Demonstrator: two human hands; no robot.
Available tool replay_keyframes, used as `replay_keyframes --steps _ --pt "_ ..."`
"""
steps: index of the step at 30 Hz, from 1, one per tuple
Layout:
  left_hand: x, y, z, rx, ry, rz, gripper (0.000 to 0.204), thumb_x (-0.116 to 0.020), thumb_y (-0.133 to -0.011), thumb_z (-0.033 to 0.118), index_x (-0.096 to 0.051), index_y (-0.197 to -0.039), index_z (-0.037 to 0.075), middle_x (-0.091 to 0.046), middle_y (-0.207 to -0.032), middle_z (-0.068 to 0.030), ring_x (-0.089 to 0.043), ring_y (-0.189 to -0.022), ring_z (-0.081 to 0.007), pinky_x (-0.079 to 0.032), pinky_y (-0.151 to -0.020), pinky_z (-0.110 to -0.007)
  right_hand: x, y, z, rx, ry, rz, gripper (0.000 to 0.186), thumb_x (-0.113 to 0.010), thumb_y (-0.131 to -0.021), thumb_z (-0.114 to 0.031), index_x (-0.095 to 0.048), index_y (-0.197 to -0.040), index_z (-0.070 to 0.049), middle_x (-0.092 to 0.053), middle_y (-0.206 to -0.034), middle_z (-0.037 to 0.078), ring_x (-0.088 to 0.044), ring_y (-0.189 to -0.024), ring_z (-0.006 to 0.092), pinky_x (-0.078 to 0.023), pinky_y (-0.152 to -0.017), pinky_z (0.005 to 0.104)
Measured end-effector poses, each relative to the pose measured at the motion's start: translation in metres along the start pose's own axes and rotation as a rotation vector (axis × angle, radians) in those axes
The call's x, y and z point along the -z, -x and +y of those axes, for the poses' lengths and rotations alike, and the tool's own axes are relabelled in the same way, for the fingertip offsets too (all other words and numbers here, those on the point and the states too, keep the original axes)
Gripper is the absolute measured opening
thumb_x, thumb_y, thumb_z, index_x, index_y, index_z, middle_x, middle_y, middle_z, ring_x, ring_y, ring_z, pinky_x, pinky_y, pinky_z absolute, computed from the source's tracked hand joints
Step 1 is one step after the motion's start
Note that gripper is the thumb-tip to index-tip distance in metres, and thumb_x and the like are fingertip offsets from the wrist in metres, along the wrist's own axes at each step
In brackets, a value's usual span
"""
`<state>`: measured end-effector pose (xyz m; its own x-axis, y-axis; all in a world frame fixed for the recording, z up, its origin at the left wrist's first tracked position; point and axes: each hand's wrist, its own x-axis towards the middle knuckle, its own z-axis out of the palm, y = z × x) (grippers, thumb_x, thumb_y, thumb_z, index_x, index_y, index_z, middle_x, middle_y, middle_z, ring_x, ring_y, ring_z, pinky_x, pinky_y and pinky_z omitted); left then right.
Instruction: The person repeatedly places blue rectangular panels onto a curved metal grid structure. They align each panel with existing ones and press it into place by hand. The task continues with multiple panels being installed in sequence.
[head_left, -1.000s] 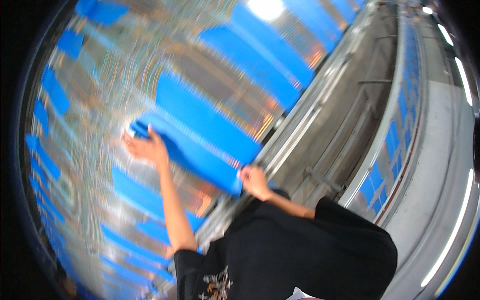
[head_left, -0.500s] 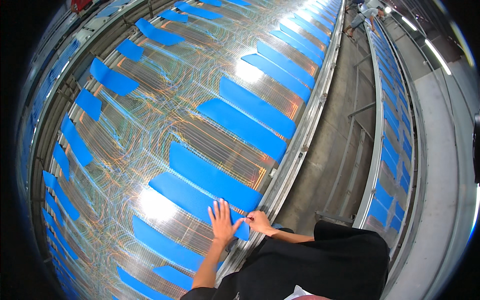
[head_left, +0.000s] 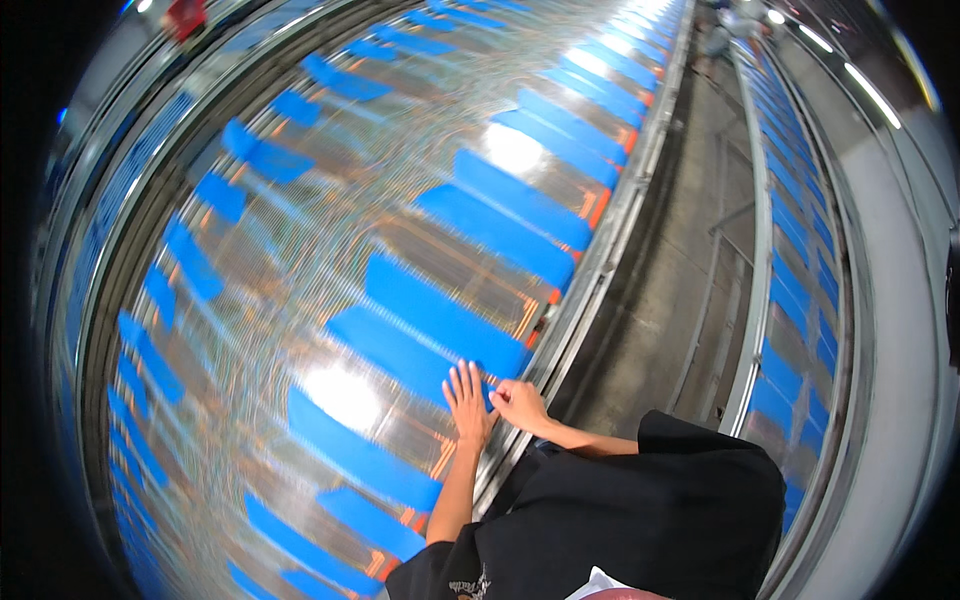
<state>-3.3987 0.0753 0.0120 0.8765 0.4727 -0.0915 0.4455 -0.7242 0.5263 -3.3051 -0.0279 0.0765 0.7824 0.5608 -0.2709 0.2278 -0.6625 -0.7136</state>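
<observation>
My left hand (head_left: 467, 405) lies with its fingers stretched out on a long blue cut piece (head_left: 385, 345), near the right end of that piece, on a long table printed with dense fine coloured lines (head_left: 310, 250). Just beside it, my right hand (head_left: 515, 405) is closed at the piece's end by the table's metal edge; what its fingers hold is too small and hidden to name. A second blue piece (head_left: 435, 300) lies alongside, above the first. More blue pieces (head_left: 490, 230) sit in rows along both sides of the table.
A metal rail (head_left: 610, 235) borders the table on my right, with a concrete aisle (head_left: 655, 290) and frame bars beside it. A second long table with blue pieces (head_left: 785, 320) runs beyond the aisle, where a blurred person (head_left: 725, 35) bends at the far end. Another railed table (head_left: 85, 200) stands at left.
A second ago my left hand was farther left on a lifted, bent blue piece; that piece now lies flat. My left hand has moved right, beside my right hand. The view has shifted.
</observation>
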Motion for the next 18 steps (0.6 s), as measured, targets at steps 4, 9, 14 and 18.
replay_keyframes --steps 4,9,14,18 --pt "0.017 0.034 -0.033 0.062 0.093 0.16 0.104 -0.074 -0.088 0.033 -0.017 -0.169 0.002 -0.015 -0.177 -0.0188 -0.013 -0.162 -0.0455 -0.013 -0.13 -0.059 -0.027 0.013 -0.044 0.165 -0.137 -0.091 0.027 -0.074 -0.096 -0.029 -0.073 -0.084 -0.005 -0.072 -0.068 0.013 -0.073 -0.063 0.0276 -0.054 -0.059 0.0404" --pt "0.084 0.209 -0.072 0.371 0.446 0.467 0.059 -0.075 -0.095 0.032 -0.06 -0.143 0.0 -0.06 -0.147 -0.022 -0.058 -0.136 -0.038 -0.045 -0.113 -0.05 -0.103 0.091 -0.079 0.369 -0.03 -0.337 0.03 -0.075 -0.097 -0.032 -0.076 -0.092 -0.002 -0.075 -0.073 0.01 -0.07 -0.062 0.0189 -0.054 -0.061 0.0337" --pt "0.103 0.427 -0.055 0.911 0.603 0.945 0.025 -0.071 -0.099 0.02 -0.075 -0.115 0.001 -0.077 -0.106 -0.0162 -0.074 -0.1 -0.029 -0.056 -0.091 -0.041 -0.178 0.202 -0.065 0.383 0.378 -0.596 0.053 -0.072 -0.092 -0.056 -0.081 -0.097 -0.004 -0.078 -0.088 0.015 -0.075 -0.089 0.0338 -0.056 -0.081 0.0499" --pt "0.098 0.49 -0.066 0.955 0.613 1.04 0.022 -0.071 -0.097 0.016 -0.075 -0.112 0.001 -0.076 -0.1 -0.0118 -0.072 -0.091 -0.0263 -0.056 -0.086 -0.04 -0.232 0.249 -0.058 0.322 0.578 -0.565 0.065 -0.074 -0.083 -0.07 -0.082 -0.099 -0.007 -0.077 -0.098 0.015 -0.071 -0.105 0.0361 -0.048 -0.093 0.058"
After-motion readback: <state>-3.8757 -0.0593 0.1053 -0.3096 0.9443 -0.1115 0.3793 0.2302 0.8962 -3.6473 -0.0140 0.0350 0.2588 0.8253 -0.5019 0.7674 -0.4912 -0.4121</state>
